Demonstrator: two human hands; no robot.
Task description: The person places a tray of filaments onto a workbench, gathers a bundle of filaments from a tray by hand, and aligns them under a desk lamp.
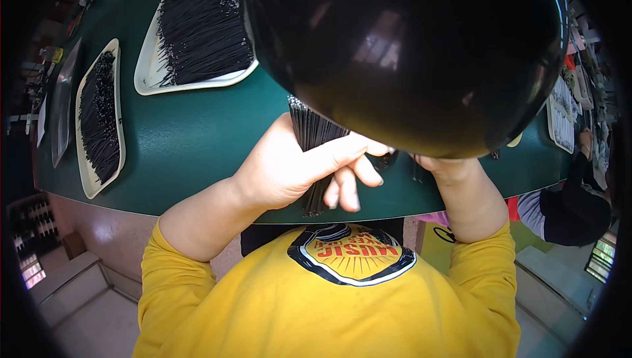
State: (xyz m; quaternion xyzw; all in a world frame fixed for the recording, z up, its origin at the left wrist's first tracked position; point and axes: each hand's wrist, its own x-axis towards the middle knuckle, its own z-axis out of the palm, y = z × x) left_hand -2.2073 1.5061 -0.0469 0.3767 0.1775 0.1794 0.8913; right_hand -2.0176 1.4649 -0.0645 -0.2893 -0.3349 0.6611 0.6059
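Observation:
My left hand (283, 167) is closed around a bundle of thin black wires (308, 124) above the near edge of the table. Small shiny metal ends show at the top of the bundle, and its lower ends hang below my fingers. My thumb points to the right, and the fingertips curl out in front of the bundle. Of my right hand (447, 166) only the wrist and the heel of the palm show. A large glossy black dome (395, 62) covers its fingers. A few dark wire pieces are visible between the two hands, under the dome's rim.
Two white trays of black wires, a large one (141, 72) and a narrower one (89, 183), sit on the green table (184, 141) to the left. Farther left is a clear plastic piece (64, 104). At right, a white tray (561, 118) stands near another person (573, 206).

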